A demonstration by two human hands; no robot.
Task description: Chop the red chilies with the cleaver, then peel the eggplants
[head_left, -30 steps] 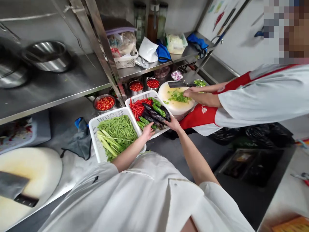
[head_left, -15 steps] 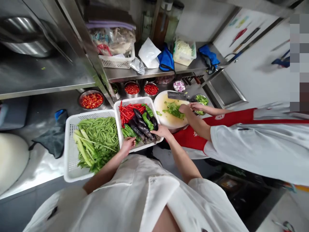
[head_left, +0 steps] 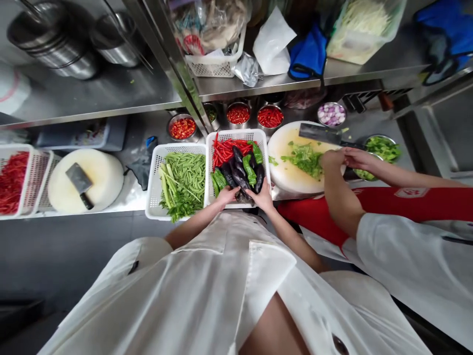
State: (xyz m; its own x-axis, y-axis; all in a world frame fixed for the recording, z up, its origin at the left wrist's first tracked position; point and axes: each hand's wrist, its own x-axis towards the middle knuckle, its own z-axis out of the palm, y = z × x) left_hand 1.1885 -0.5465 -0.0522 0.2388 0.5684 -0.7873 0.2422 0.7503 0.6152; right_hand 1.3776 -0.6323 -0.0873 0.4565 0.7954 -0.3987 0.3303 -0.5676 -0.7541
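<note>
A white perforated basket (head_left: 209, 170) in front of me holds dark purple eggplants (head_left: 238, 170), red chilies (head_left: 229, 149) and green peppers (head_left: 250, 170). My left hand (head_left: 226, 196) reaches over the near rim, its fingers closed about the near end of an eggplant. Beside it, my right hand (head_left: 263, 198) has thumb and fingers around the lower end of an eggplant on the right. The fingertips of both hands are partly hidden among the vegetables. Touching this basket on the left stands a second white basket (head_left: 152, 190) with green bean pods (head_left: 186, 172) and leafy celery stalks (head_left: 166, 185).
On the right, a co-worker's hands (head_left: 334, 159) are over chopped greens (head_left: 305, 159) on a round cutting board (head_left: 283, 135) with a cleaver (head_left: 320, 132). Another cleaver (head_left: 79, 177) lies on the left board (head_left: 107, 172). Bowls of chopped chilies (head_left: 182, 128) stand under the shelf (head_left: 314, 81).
My view has swung left and closer. My left hand has moved right, from the green peppers to the eggplants. My right hand has shifted down along the eggplants.
</note>
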